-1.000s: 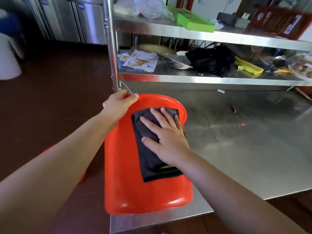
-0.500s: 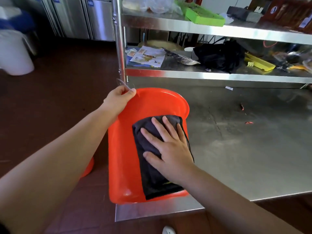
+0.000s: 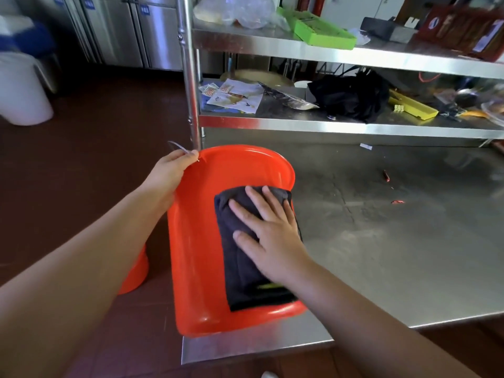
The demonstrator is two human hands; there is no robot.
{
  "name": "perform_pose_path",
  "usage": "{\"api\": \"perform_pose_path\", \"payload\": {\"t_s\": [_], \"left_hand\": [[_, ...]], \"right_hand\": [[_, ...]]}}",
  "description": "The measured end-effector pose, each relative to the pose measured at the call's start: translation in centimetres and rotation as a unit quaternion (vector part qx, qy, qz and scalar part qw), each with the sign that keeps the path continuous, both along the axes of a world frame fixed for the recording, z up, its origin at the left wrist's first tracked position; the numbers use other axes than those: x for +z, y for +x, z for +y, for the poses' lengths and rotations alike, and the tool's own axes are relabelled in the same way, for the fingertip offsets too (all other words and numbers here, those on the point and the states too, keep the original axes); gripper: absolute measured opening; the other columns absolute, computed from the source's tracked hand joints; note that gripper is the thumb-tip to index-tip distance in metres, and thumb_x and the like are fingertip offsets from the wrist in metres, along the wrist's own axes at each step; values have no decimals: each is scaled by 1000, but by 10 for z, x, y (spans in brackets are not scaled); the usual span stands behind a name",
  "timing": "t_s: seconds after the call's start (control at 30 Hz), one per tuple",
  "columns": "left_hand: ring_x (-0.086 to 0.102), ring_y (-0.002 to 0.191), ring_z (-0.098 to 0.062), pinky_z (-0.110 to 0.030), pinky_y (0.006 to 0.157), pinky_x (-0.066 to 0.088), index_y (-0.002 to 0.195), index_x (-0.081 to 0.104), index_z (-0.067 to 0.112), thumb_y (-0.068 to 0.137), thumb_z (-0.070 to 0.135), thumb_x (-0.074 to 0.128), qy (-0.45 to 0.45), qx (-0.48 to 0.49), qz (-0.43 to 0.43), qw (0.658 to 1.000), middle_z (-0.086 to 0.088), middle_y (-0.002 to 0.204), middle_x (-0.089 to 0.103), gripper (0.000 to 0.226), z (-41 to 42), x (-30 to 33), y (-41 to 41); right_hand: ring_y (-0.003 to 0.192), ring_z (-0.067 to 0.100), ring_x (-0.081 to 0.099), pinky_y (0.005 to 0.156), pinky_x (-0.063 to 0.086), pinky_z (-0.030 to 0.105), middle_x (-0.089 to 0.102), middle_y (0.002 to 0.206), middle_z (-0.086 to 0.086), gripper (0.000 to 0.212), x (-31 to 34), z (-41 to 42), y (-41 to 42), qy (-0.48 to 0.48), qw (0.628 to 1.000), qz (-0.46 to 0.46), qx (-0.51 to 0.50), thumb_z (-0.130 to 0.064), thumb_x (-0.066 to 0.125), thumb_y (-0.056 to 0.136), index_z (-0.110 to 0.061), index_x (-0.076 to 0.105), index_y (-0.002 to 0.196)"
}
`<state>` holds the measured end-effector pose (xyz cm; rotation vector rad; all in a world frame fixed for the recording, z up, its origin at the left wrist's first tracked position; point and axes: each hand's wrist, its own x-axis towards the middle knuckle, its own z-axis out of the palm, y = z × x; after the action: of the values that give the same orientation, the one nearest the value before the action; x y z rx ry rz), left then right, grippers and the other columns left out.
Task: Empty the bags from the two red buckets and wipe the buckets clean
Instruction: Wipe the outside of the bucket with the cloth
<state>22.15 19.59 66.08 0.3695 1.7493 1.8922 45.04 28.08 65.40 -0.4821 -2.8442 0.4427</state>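
Head view looks down on a red bucket lying tipped on its side at the left front corner of a stainless steel worktop, its open mouth turned away toward the shelves. The left hand grips the bucket's rim at the upper left, fingers curled over the edge, with the thin wire handle arcing just above the knuckles. The right hand lies flat on a folded dark cloth, fingers straight and spread, pressing it against the bucket's outer wall; this grip is spread, not pinching. A yellow-green strip shows on the cloth near its lower end. A second red bucket stands on the dark brown floor to the left, mostly hidden behind the left forearm. Two small red scraps lie on the worktop well to the right. Behind, a steel shelf carries printed papers, a black bag and a yellow tray; the shelf above holds a green tray and a clear plastic bag. A white bin stands at far left.
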Motion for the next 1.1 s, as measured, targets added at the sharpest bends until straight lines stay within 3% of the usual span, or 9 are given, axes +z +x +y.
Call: {"api": "perform_pose_path", "payload": {"t_s": [0.17, 0.37, 0.5, 0.57, 0.7, 0.8, 0.9, 1.03, 1.1], "left_hand": [[65, 51, -9, -20, 47, 50, 77, 65, 19, 91, 22, 59, 25, 27, -68, 997, 4, 58, 68, 16, -11, -9, 4], [68, 59, -12, -30, 60, 50, 84, 66, 20, 91, 30, 60, -12, 26, -89, 996, 1, 71, 71, 14, -13, -8, 9], [66, 92, -25, -43, 80, 54, 86, 68, 20, 82, 50, 62, -114, 89, 9, 989, -11, 97, 70, 30, -16, -14, 15], [53, 112, -31, -46, 91, 49, 96, 66, 13, 76, 58, 61, -218, 155, 76, 960, -11, 110, 63, 49, -17, -18, 16], [34, 127, -30, -44, 104, 31, 133, 43, 17, 81, 39, 66, -278, 238, 211, 907, -10, 137, 40, 61, -9, -3, 23], [39, 124, -31, -39, 98, 35, 126, 55, 24, 89, 26, 54, -267, 166, 322, 893, -9, 131, 51, 37, 8, 11, 28], [60, 98, -34, -37, 77, 48, 117, 64, 22, 95, 27, 42, -193, 54, 346, 917, -18, 109, 64, 32, 36, 28, 41], [58, 108, -35, -36, 90, 44, 114, 63, 25, 97, 37, 38, -213, 1, 275, 937, -15, 113, 65, 33, 59, 36, 47], [55, 114, -29, -37, 99, 39, 112, 64, 27, 94, 48, 40, -205, -10, 248, 947, -8, 116, 64, 37, 58, 33, 41]], "right_hand": [[146, 15, -4, 118, 1, 47, 2, 160, -12, 51, 19, 40, -56, 4, 999, -18, -44, -50, 36, 95, -47, 24, 144], [146, 17, -4, 117, 4, 50, -1, 160, -12, 54, 21, 48, -67, 52, 997, -46, -45, -56, 33, 93, -48, 18, 145], [146, 16, -9, 117, 4, 50, -6, 159, -12, 57, 15, 42, -41, 51, 997, -44, -25, -59, 31, 92, -48, 14, 146], [146, 15, -12, 117, 4, 48, -6, 159, -13, 59, 9, 36, -16, 53, 998, -42, -7, -60, 28, 90, -48, 14, 146], [145, 11, -15, 118, 5, 44, -8, 158, -16, 59, -5, 28, 40, 41, 998, -40, 11, -61, 26, 89, -49, 15, 146], [144, 9, -20, 118, 4, 46, -14, 157, -19, 56, -11, 22, 71, 23, 999, -40, 14, -59, 28, 89, -54, 11, 143], [145, 14, -19, 118, 4, 50, -12, 158, -15, 58, -16, 9, 87, 47, 998, -38, 21, -56, 31, 90, -54, 8, 143], [145, 27, 11, 109, 25, 56, 21, 157, 0, 61, -22, -7, 91, 105, 994, -12, 10, -53, 43, 84, -39, 35, 143], [144, 30, 21, 105, 32, 58, 27, 155, 0, 61, -21, -9, 86, 124, 992, -5, 5, -54, 44, 83, -37, 39, 142]]}}
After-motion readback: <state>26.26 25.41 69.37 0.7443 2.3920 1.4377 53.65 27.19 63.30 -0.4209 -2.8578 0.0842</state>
